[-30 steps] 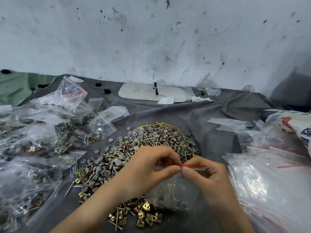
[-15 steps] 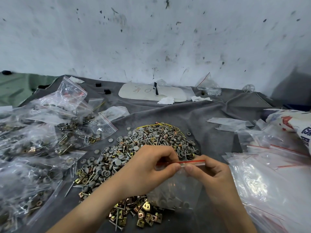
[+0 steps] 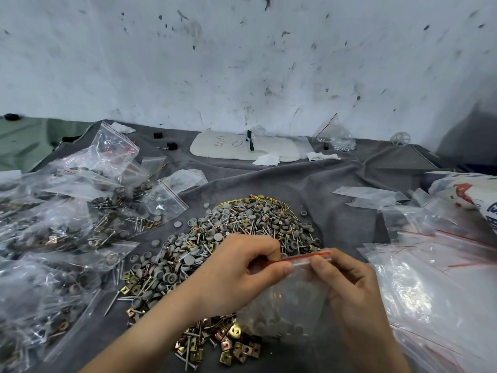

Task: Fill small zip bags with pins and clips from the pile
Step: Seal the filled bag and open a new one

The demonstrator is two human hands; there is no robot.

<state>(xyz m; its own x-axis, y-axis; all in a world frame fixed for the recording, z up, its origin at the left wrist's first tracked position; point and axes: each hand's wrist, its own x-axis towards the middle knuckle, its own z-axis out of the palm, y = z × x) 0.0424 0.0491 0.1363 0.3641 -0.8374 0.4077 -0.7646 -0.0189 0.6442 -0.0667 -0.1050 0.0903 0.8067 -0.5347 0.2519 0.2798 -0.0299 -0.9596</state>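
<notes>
Pinching the small zip bag [image 3: 285,305] by its red seal strip: left hand [image 3: 236,273] on the strip's left part, right hand [image 3: 347,289] on the right end, fingers curled on both. Held near centre, over the near edge of the pile [image 3: 228,232]. Grey cloth [image 3: 309,184] underneath; filled bags [image 3: 67,211] left, empty bags [image 3: 430,278] right. Scuffed white wall [image 3: 242,63] far.

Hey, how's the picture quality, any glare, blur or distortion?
Head view: soft, even light; glare on the empty bags at right; wide-angle stretching toward the corners; left hand, right hand and held bag look sharp; filled bags far left smeared.
</notes>
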